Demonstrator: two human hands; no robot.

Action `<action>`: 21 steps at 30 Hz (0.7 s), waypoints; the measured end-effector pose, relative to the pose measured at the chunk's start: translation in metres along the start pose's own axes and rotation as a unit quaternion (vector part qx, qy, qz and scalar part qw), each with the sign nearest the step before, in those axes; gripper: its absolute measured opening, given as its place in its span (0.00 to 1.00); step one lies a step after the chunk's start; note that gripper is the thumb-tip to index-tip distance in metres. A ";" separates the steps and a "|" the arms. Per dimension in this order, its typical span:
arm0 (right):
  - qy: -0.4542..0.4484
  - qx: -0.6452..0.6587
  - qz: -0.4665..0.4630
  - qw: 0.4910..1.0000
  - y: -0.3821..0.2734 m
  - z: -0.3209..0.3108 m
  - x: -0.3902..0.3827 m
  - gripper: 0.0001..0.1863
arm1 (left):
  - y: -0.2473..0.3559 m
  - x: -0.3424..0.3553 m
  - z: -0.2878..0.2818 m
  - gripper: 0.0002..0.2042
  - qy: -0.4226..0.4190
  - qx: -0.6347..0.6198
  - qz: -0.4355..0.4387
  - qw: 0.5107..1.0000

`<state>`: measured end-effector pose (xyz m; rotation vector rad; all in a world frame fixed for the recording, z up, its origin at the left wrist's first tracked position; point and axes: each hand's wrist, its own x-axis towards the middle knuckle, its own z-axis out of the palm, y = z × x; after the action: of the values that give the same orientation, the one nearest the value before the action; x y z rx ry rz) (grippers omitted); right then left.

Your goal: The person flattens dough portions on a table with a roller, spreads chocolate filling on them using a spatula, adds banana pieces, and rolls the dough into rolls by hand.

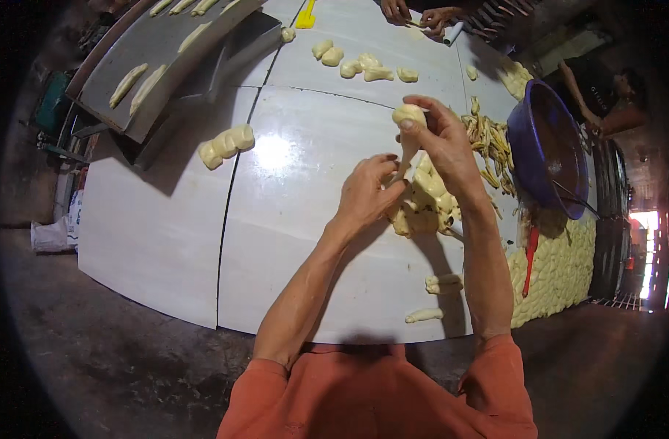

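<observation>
A piece of pale dough (409, 115) is stretched between my two hands above the white table. My right hand (446, 143) is closed round its thick, rounded upper end. Lower down and to the left, my left hand (367, 188) pinches the drawn-out tail, its fingertips partly hiding that end. Just beneath and beyond the hands lies a heap of soft dough pieces (431, 192) with dark specks, partly covered by my right wrist. Two short dough rolls (424, 314) rest near the table's front edge, beside my right forearm.
A metal chute (159, 55) with dough strips stands at far left, near a dough cluster (227, 145). Dough lumps (350, 69) and a yellow scraper (305, 17) lie farther back. Rightward are thin yellowish strips (488, 146), a purple basin (522, 139), a red-handled tool (530, 260) and co-workers' hands (422, 18).
</observation>
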<state>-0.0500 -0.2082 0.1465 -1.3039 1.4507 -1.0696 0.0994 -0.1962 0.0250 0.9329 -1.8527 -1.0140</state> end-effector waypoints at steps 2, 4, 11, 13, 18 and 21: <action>-0.017 -0.089 -0.030 0.995 0.014 -0.007 -0.002 0.27 | 0.008 0.006 -0.003 0.16 -0.048 -0.086 -0.099 0.990; -0.027 -0.152 -0.046 0.987 0.021 -0.017 -0.006 0.28 | 0.022 0.008 -0.012 0.15 -0.082 -0.155 -0.204 0.963; -0.171 -0.278 -0.004 0.945 0.023 -0.028 -0.013 0.19 | 0.016 0.002 -0.012 0.14 -0.085 -0.017 -0.141 0.986; -0.160 -0.149 0.090 0.972 0.021 -0.027 -0.018 0.15 | 0.017 -0.002 -0.008 0.12 -0.052 -0.007 -0.114 0.992; -0.148 0.041 0.083 0.985 -0.005 -0.029 -0.036 0.15 | 0.011 -0.009 0.000 0.10 -0.057 0.121 -0.066 0.989; -0.116 0.130 0.001 0.985 -0.044 -0.026 -0.056 0.17 | -0.017 -0.024 0.006 0.14 0.029 0.125 0.024 0.991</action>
<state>-0.0620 -0.1543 0.1993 -1.1948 1.0990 -1.0289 0.1076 -0.1801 0.0009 1.0472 -1.9735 -0.7296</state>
